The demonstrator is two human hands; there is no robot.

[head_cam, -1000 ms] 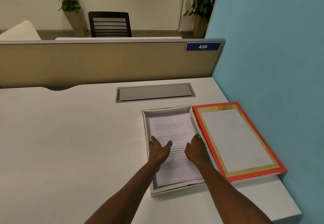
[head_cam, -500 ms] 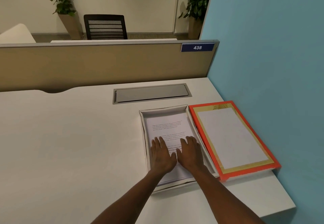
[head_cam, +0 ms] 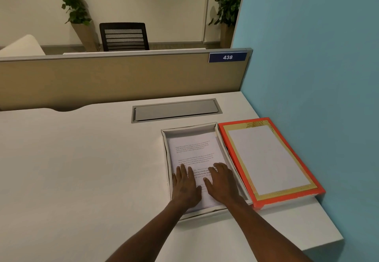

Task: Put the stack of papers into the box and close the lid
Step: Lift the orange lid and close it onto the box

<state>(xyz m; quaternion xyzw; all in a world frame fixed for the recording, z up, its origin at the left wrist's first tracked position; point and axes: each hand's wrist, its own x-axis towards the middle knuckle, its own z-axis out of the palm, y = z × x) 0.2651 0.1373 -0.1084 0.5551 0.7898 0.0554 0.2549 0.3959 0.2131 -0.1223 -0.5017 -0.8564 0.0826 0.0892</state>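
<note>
A white tabletop (head_cam: pixel 82 169) carries a shallow open white cardboard box (head_cam: pixel 168 155) toward its right side, with the stack of white printed papers (head_cam: pixel 194 151) lying flat inside it. Touching the box's right wall lies the orange-edged rectangular lid (head_cam: pixel 266 159), its gold-bordered white inside facing up, its far side close against the light blue partition wall (head_cam: pixel 317 77). Just behind the box a grey metal cable-tray cover (head_cam: pixel 176 110) is set into the tabletop, and behind that stands a tan divider panel (head_cam: pixel 102 81) bearing a blue number plate reading 438 (head_cam: pixel 227 57). Beyond the divider are a black mesh-backed chair (head_cam: pixel 124 36) and two potted green plants (head_cam: pixel 75 7).

Both forearms reach forward from the lower edge of the view. The left hand (head_cam: pixel 185 186) and right hand (head_cam: pixel 221 183) rest palm-down, side by side, on the near half of the papers, fingers (head_cam: pixel 182 171) spread flat and released, grasping nothing.
</note>
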